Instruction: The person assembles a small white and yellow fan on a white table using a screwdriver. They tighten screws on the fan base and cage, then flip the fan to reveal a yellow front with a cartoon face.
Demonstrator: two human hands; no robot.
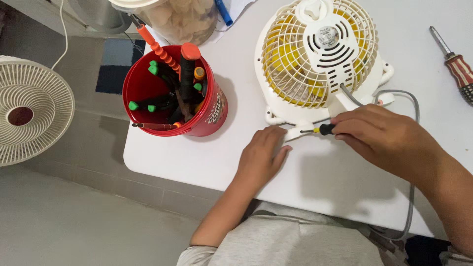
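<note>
A small white fan [315, 64] with yellow blades lies face down on the white table [187, 157], its rear grille up. My right hand [384, 135] grips a small black-handled screwdriver [322, 129] whose tip points left into the fan's lower mounting tab [298, 133]. My left hand [261, 155] rests flat on the table, fingertips against that tab and the fan's bottom edge. A grey power cord [411, 106] loops from the fan around behind my right wrist.
A red tub [209, 111] full of green- and orange-handled tools stands left of the fan. A red-striped screwdriver [458, 69] lies at the far right. A clear container [182, 17] sits at the back. A detached fan grille [29, 116] lies on the floor, left.
</note>
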